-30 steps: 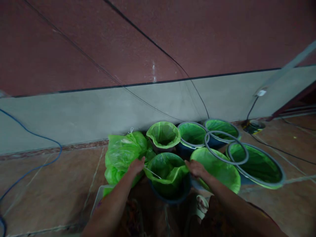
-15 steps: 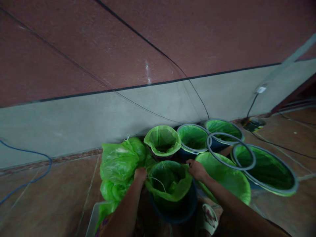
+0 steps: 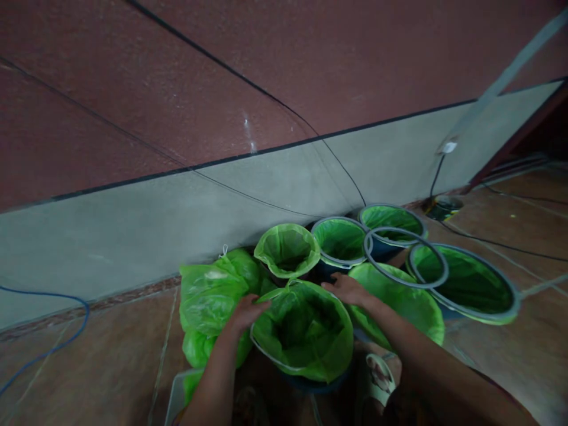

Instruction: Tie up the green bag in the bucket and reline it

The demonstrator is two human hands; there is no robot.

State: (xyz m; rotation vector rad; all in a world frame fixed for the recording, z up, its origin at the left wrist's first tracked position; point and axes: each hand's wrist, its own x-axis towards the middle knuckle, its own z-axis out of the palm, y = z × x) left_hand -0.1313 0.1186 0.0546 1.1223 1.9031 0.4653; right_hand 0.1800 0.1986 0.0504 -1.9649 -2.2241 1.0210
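Maroon wall (image 3: 284, 77) above a pale grey band meets a brown tiled floor (image 3: 119, 355), with cables running down the wall. On the floor between the person's feet stands the front bin (image 3: 313, 387), upright, its long axis vertical, round mouth facing up. Its body is dark blue; a thin, see-through green liner (image 3: 310, 340) folds loosely over the rim, wrinkled, a white cord along the left edge. The left hand (image 3: 243, 313) reaches the liner's left edge and the right hand (image 3: 348, 290) its far right edge; whether the fingers pinch it, I cannot tell. Five other lined bins (image 3: 327, 268) stand nearby, three with grey rims. One loose grey ring (image 3: 394, 280) lies across some; one green bag bundle (image 3: 208, 296) sits left.
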